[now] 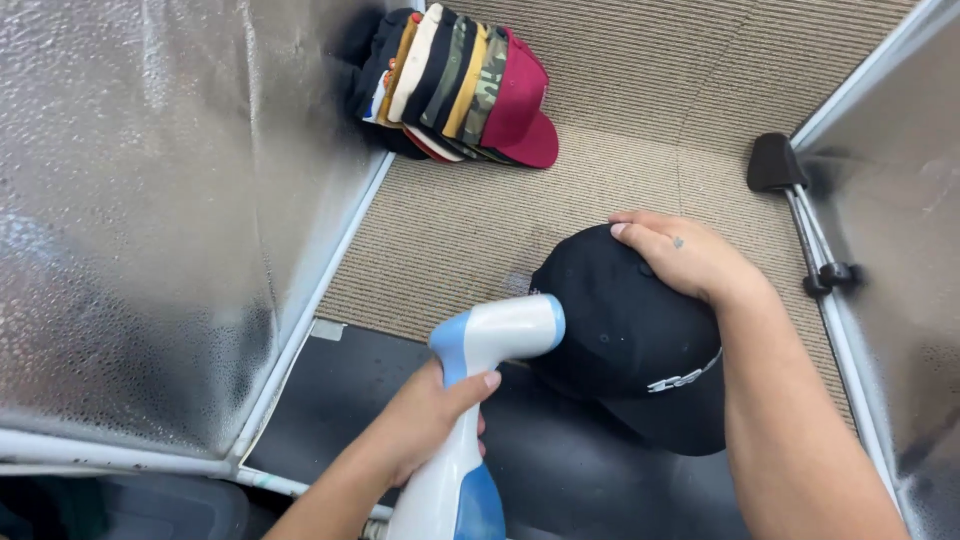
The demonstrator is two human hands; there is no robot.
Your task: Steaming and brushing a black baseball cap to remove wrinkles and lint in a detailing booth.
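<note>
A black baseball cap (620, 340) with white stitching on its back sits low in the middle. My right hand (675, 255) rests on top of its crown, fingers curled over it. My left hand (425, 415) grips the handle of a white and blue handheld steamer (480, 400). The steamer's head presses against the left side of the cap. A faint puff of steam shows near the head.
A stack of several caps (455, 85) in black, tan, camouflage, yellow and red lies at the far left on ribbed beige carpet (620, 120). Shiny silver panels (150, 200) wall both sides. A black clamp on a metal rod (790, 175) stands right. A dark mat (340, 400) lies below.
</note>
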